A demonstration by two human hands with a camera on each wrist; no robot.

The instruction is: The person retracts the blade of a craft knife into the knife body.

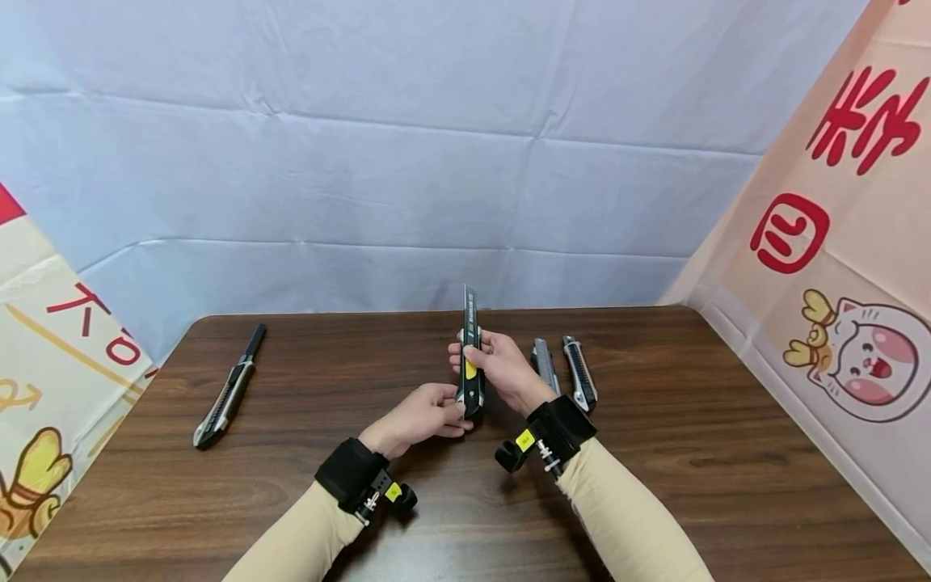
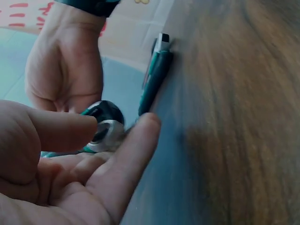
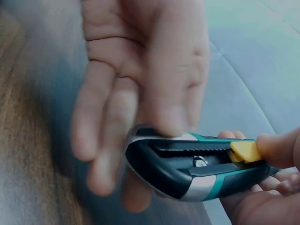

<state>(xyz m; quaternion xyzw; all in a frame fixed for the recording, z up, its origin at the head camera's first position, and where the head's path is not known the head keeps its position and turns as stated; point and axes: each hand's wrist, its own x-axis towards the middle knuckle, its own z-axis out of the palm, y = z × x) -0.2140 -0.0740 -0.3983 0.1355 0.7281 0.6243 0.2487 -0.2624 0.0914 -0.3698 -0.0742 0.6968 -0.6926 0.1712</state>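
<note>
A black, green and silver utility knife is held up over the middle of the table, its long dark tip end pointing away. My right hand grips it along the middle. In the right wrist view the right thumb lies against the yellow slider. At the knife's butt end, my left hand pinches the rounded body between thumb and fingers. From the left wrist, that butt end shows between the left thumb and fingers, partly covered by them.
Another utility knife lies at the table's left, slanting away. Two more, a grey one and a black-and-silver one, lie just beyond the right wrist. A pale cloth wall stands behind the wooden table.
</note>
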